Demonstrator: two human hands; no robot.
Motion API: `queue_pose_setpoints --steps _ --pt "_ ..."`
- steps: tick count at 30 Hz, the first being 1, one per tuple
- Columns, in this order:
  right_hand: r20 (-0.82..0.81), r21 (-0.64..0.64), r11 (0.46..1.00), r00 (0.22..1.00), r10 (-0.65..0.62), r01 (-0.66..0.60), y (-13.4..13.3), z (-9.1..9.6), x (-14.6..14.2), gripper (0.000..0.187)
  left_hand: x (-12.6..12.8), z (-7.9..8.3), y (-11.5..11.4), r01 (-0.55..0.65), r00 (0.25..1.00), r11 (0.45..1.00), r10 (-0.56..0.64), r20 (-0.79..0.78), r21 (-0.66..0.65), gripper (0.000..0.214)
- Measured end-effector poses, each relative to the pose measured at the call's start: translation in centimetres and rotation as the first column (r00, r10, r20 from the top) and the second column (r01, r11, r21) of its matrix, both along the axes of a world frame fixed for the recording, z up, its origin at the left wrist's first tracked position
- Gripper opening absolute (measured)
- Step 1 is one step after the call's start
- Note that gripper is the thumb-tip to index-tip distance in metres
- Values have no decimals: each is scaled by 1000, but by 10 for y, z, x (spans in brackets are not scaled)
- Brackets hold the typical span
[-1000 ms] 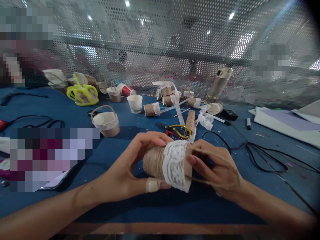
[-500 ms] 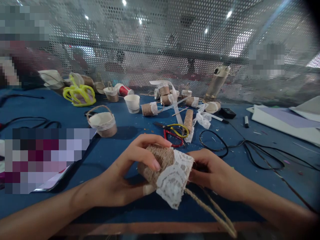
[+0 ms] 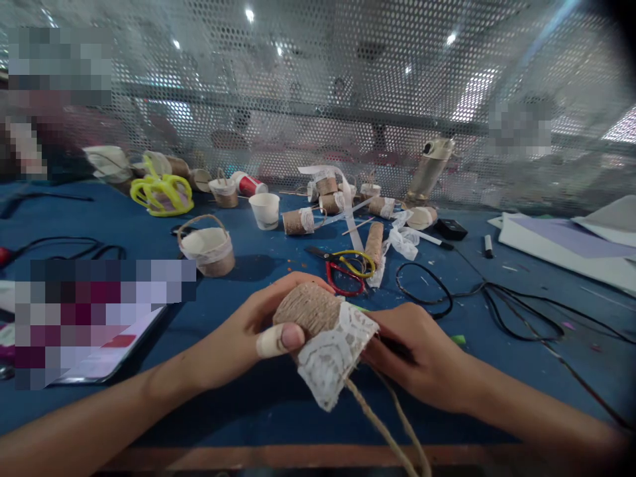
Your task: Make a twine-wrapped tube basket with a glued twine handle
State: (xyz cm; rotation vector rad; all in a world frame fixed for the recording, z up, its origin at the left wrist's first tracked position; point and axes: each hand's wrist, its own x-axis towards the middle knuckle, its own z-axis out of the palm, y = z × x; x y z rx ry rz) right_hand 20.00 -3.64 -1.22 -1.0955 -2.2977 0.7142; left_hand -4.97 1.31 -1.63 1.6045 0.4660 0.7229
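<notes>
My left hand (image 3: 263,324) is wrapped round a twine-wound cup (image 3: 308,311), its bandaged thumb pressing on the near side. White lace (image 3: 330,354) circles the cup's rim, and the cup lies tilted with its mouth towards the right. At that rim, my right hand (image 3: 412,348) has its fingers curled and closed on the edge; its fingertips are partly hidden. A loop of twine (image 3: 380,424) hangs from the mouth towards the table's front edge. Just beyond the cup lie scissors (image 3: 345,268) with one red and one yellow handle.
A lace-trimmed basket (image 3: 209,255) stands left of centre, near a white paper cup (image 3: 265,212). Further back are several twine-wrapped cups, a yellow crown-shaped piece (image 3: 161,192) and a bottle (image 3: 431,169). Black cables (image 3: 517,311) and paper sheets (image 3: 566,245) lie right; a tablet-like object (image 3: 109,358) lies left.
The cup has turned in my left hand, so its closed end and my bandaged thumb now show on the near side. The twine loop has swung left and down.
</notes>
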Motion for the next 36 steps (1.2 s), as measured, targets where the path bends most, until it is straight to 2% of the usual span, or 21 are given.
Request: queue_pose_setpoints --steps 4,10,17,24,28,31,36 --pt "34 76 997 999 16 -19 -3 1 -2 34 2 1 1 14 1000 1000 -14 -20 -10 56" --pt "129 -1 1000 992 -12 12 -2 5 -2 24 4 -1 1 20 999 1000 -21 -40 -23 56" --pt "21 -29 997 997 73 -73 -1 9 3 28 3 -4 6 -61 997 998 62 -40 17 59" --pt "40 -18 1000 999 -11 11 -3 6 -1 26 4 -2 5 -77 994 997 79 -69 21 64" --pt "21 -35 997 998 -65 66 -4 6 -5 21 4 -5 4 -72 994 994 79 -74 84 61" --pt "1 -60 997 999 -49 49 -3 7 -6 17 3 -6 3 -74 993 988 86 -86 134 59" --pt "-3 -65 997 999 -41 41 -3 8 -6 15 4 -5 3 -74 993 988 86 -85 135 57"
